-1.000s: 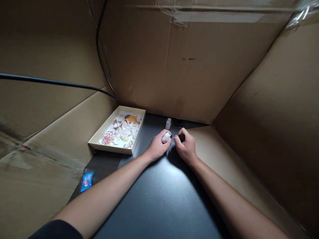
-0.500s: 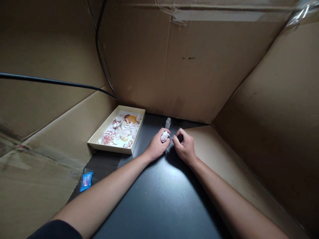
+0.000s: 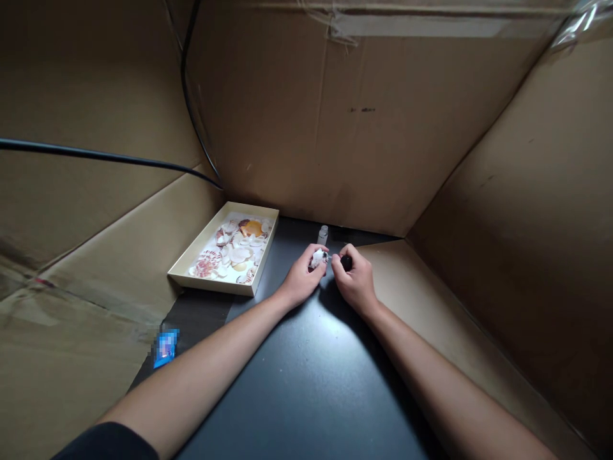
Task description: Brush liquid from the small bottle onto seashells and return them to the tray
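Matt black tabletop [image 3: 306, 383], rough cardboard walls [image 3: 335, 128]

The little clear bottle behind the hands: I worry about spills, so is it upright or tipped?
Upright. The small clear bottle stands on the dark table, neck up, just beyond the left hand and right hand.

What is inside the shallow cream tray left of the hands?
The tray holds loose seashells: mostly white, some red-striped, one orange at the far end. They overlap, so any shells underneath and much of the tray floor are hidden.
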A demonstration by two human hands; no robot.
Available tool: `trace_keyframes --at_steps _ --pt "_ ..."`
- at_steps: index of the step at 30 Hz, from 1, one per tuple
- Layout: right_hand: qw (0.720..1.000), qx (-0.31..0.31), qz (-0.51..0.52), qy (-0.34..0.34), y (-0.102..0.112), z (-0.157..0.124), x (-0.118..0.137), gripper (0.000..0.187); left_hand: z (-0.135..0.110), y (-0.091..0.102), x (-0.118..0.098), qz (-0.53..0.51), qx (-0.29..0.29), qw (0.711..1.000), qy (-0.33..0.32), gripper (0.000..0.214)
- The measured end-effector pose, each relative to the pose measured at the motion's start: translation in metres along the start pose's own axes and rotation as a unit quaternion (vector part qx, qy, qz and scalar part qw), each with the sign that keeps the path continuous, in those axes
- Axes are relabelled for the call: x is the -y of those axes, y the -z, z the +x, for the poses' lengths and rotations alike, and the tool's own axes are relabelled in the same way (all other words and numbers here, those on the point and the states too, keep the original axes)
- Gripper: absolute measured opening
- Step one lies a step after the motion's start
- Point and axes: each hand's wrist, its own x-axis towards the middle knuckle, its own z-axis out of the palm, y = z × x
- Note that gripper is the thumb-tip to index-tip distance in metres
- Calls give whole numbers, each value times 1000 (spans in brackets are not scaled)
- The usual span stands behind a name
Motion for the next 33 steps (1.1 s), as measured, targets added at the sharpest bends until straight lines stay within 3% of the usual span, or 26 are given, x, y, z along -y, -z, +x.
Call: trace_keyframes --at_steps 4,9,13,33 --pt "1000 -3 -2 -6 0 0 0 22 -2 2 -3 -68 31 995 67 34" --pt "1000 2 3 -6 0 -1 2 22 0 4 -1 -131 43 988 67 41" --pt "1000 14 15 13 1 -1 3 20 1 4 2 -127 44 989 69 39" --pt "999 7 18 -25 2 0 -3 24 -2 2 -2 -107 45 991 60 33"
